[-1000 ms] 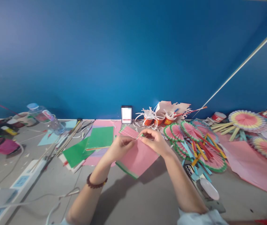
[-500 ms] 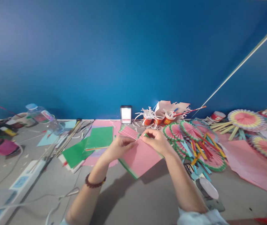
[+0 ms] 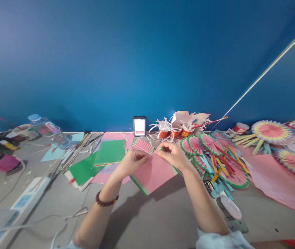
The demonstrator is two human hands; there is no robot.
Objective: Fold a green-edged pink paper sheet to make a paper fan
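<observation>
A pink sheet of paper [image 3: 154,174] with green edges hangs tilted above the grey table, gripped at its upper edge by both hands. My left hand [image 3: 134,162] pinches it near the top, thumb against the bent fingers. Close beside it, my right hand [image 3: 171,155] pinches the same edge, where a bit of green shows under the fingers. Just beyond the fingers lies a pleated pink-and-white striped paper piece [image 3: 143,146]; whether it joins the sheet I cannot tell. Green paper sheets [image 3: 110,152] lie in a stack left of my left hand.
A phone [image 3: 139,126] leans on the blue wall. Paper cups [image 3: 187,130] with strips and pens stand right of it. Folded paper fans [image 3: 212,145] and coloured strips crowd the right. To the left are a plastic bottle [image 3: 50,129], thin sticks [image 3: 77,152] and a power strip [image 3: 24,204].
The lower corner of the pink sheet has shifted slightly up and to the left. Both hands keep their pinch at nearly the same spot.
</observation>
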